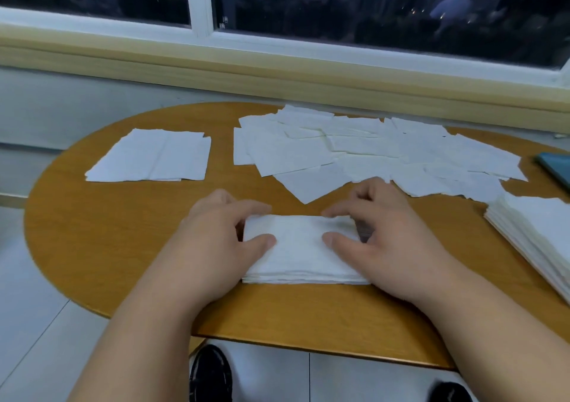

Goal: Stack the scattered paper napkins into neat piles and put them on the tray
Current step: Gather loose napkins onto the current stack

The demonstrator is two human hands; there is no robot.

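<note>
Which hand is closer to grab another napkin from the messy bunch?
Probably the right hand. Its fingers reach almost to the edge of the scattered napkins, which spread mostly toward its side. The left hand sits farther away, so it could steady the small stack.

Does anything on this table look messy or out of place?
Yes. The loose napkins at the far side of the table lie overlapping at all angles, unstacked. The napkin pile held between the left hand and right hand has even edges.
</note>
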